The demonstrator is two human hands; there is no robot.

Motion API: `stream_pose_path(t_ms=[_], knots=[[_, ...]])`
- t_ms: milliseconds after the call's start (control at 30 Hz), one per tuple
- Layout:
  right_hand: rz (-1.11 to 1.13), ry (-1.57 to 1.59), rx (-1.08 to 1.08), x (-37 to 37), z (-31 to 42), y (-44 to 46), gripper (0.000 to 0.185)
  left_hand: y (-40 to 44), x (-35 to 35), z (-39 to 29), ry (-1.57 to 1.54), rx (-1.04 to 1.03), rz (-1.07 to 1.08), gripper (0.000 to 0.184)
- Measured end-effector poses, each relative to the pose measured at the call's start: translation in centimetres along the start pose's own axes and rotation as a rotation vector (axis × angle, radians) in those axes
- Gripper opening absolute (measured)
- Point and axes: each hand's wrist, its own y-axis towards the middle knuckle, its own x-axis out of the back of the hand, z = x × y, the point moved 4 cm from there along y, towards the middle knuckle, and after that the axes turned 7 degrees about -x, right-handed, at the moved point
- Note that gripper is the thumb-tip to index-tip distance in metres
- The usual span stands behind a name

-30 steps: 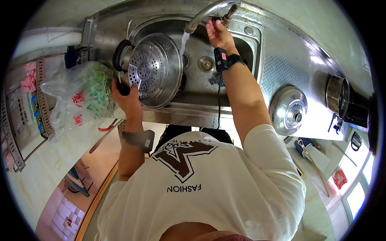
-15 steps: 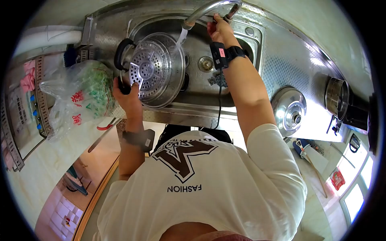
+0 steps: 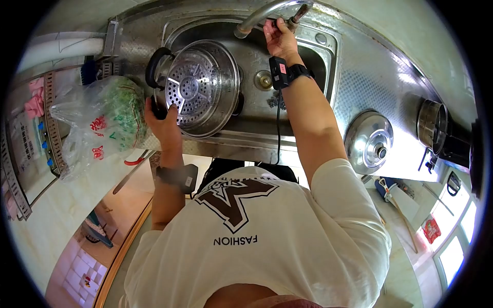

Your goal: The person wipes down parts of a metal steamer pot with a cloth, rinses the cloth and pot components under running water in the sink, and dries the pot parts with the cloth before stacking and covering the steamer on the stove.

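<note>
Pot [image 3: 229,82]: metal, round, at the left end of the sink [image 3: 250,115], overlapping its left rim. Whether it rests on the bottom or is held up cannot be told.

Plate [image 3: 189,88]: perforated, inside the pot.

Handle [image 3: 151,72]: black, on the pot's far left side, ungripped.

Left hand [image 3: 163,126]: at the pot's near left side, thumb over the edge, fingers closed round a dark grip there.

Right hand [image 3: 280,42]: at the base of the faucet [image 3: 257,20], palm turned up, fingers loosely bent by the lever. Whether they are closed on it cannot be told.

Faucet: spout above the sink, beyond the pot's rim; no stream visible beneath.

Lid [image 3: 368,142]: on the surface [image 3: 354,72], right of the sink.

Bag [image 3: 119,110]: clear plastic, green contents, left of the pot.

Step in hand, as judged: working the faucet while the left hand steadies the pot.

Next move, as judged: lifting or tipping the pot would call for the right hand off the faucet and a second hold opposite the left.
</note>
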Motion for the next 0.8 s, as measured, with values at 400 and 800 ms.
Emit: stream_pose_path(t_ms=[400, 800], knots=[[0.043, -0.411, -0.166, 3.7, 1.8, -7.7, 0.046, 0.1, 0.1, -0.6, -0.016, -0.063, 0.016, 0.075], [-0.088, -0.638, -0.187, 13.4, 4.7, -17.9, 0.031, -2.6, -1.4, -6.7, 0.542, -0.63, 0.023, 0.089]])
